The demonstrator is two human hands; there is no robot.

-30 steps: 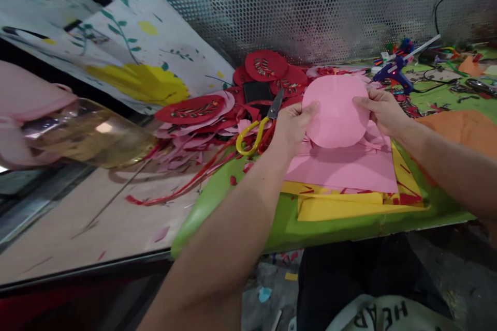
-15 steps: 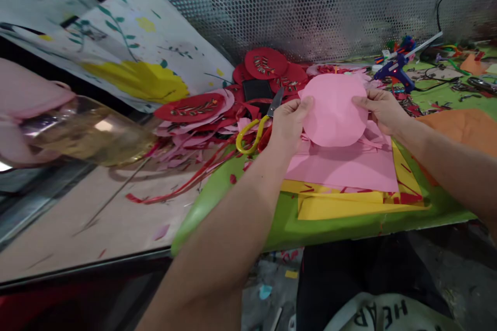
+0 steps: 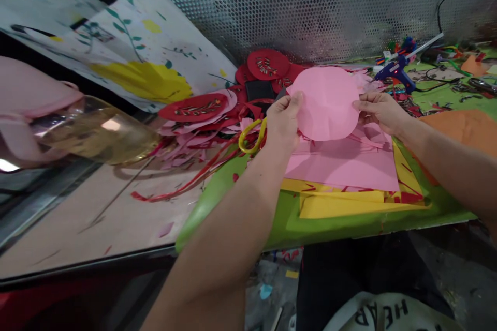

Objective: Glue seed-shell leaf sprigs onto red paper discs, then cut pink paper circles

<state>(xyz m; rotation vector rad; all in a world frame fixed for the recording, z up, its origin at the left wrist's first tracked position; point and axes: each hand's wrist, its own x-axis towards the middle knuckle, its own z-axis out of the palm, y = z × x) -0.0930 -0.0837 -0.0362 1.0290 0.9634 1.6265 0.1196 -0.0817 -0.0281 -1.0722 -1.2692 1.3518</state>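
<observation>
A rounded piece of pink paper [image 3: 328,103] is held up over the table. My left hand [image 3: 285,116] pinches its left edge between thumb and fingers. At the opposite edge, my right hand [image 3: 375,109] grips it with closed fingertips. Just left of my left wrist shows the yellow handle of scissors [image 3: 252,137]; my hand hides most of the rest. Beneath the raised piece lies a pink sheet [image 3: 341,170] with pink scraps on it, on top of yellow paper [image 3: 341,206].
Red discs with leafy decoration [image 3: 267,63] are piled behind. A blue glue gun [image 3: 396,71] rests at the back right, near orange paper [image 3: 462,132]. A clear amber container [image 3: 112,132] and a flowered bag [image 3: 147,46] stand left. Perforated metal [image 3: 252,5] borders the back.
The pink paper piece has shifted slightly left and up, tilting a little, with both hands still on it. The scissors' blade is now mostly covered by my left hand and the paper.
</observation>
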